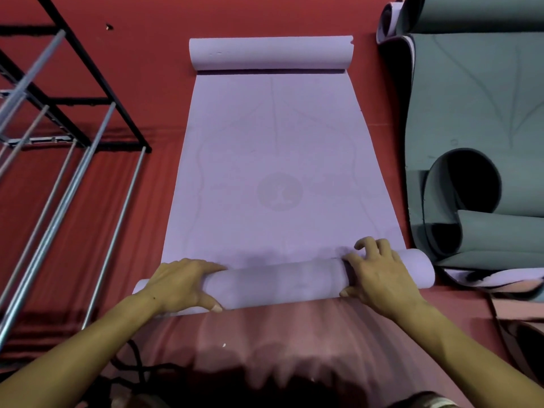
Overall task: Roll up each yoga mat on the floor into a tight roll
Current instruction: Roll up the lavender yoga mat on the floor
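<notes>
A lilac yoga mat (276, 148) lies lengthwise on the red floor, with a faint round emblem near its middle. Its near end is wound into a roll (282, 284) lying across in front of me. My left hand (182, 282) grips the roll's left part, fingers curled over the top and thumb at the front. My right hand (379, 275) grips the right part the same way, with two fingers lifted. The mat's far end (270, 53) is curled up into a second, smaller roll.
Grey mats (477, 107) lie piled at the right, one loosely curled into an open tube (462, 187). A black and silver metal rack (59, 119) stands at the left. Dark cables (129, 363) lie near my left forearm.
</notes>
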